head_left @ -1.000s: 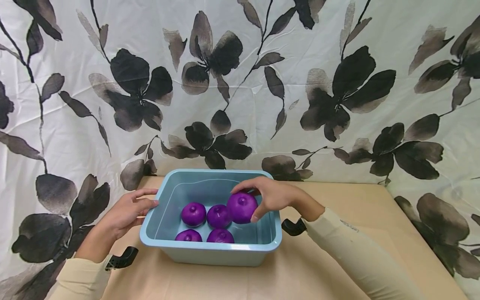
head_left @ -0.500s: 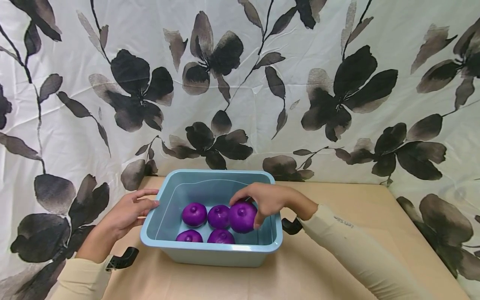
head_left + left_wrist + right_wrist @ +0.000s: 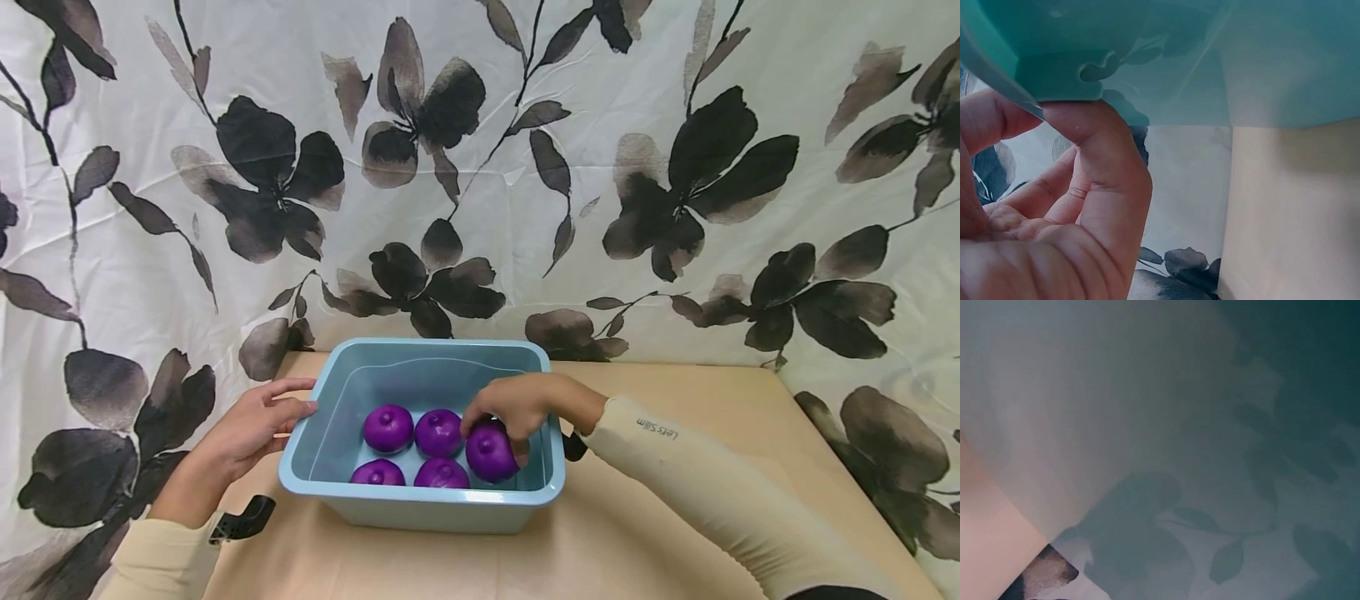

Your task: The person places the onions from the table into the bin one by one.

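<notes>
A light-blue plastic tub stands on the table in the head view. My left hand holds its left rim with thumb and forefinger; in the left wrist view the bent thumb is right at the rim. My right hand reaches down inside the tub's right side, with fingers and thumb around a round, purple, onion-like bulb that has a small nub on top. Several similar bulbs sit to its left in the tub. The right wrist view shows only the tub's wall, and no hand.
The table has a beige surface. Close behind the tub hangs a white cloth with dark flowers, which also borders the table at left and right.
My right hand has lowered the purple bulb deeper into the right side of the tub, slightly toward me. The left hand has stayed at the rim.
</notes>
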Demonstrator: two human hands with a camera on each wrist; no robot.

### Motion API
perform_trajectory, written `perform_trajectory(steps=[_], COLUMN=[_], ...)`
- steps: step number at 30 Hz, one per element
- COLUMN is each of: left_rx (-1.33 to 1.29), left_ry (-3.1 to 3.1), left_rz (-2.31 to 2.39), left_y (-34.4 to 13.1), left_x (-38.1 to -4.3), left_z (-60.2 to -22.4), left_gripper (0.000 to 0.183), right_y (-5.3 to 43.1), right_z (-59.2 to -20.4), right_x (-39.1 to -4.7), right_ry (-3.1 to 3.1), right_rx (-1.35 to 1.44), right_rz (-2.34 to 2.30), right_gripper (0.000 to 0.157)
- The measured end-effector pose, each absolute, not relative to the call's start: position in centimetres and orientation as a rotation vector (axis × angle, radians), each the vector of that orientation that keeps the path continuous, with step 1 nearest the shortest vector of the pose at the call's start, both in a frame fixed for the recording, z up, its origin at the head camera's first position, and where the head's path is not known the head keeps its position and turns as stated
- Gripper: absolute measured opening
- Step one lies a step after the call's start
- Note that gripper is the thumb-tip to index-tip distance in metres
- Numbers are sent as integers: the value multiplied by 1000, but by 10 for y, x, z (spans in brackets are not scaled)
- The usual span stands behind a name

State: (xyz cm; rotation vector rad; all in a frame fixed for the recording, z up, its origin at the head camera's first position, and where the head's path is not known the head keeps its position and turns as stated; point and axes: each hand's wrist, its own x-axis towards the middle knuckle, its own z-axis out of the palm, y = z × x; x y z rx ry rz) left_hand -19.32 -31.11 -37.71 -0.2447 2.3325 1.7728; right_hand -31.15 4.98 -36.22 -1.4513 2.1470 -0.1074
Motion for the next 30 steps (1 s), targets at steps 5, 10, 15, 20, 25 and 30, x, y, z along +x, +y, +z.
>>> perform_trajectory(steps=[5, 10, 15, 20, 25, 30], left_rx=[-229, -223, -215, -213, -224, -253], left_ry=[2327, 2321, 2321, 2332, 2370, 2452], left_rz=[1777, 1782, 1782, 1775, 1733, 1626], left_y=[-312, -313, -313, -313, -311, -310], left_x=[-192, -192, -195, -199, -201, -200], left_z=[-377, -375, -375, -375, -373, -369], left_gripper=[65, 64, 64, 63, 62, 59], right_y=[45, 43, 43, 43, 45, 57], right_z=[-369, -371, -372, -373, -368, -346], right_x=[-308, -308, -308, -309, -307, -304], right_ry=[2155, 2170, 2189, 2219, 2311, 2442], right_rx=[-1398, -1382, -1369, -1330, -1330, -1415], right_rz=[-39, -42, -22, -2, 38, -61], right_gripper=[82, 83, 79, 80, 78, 67])
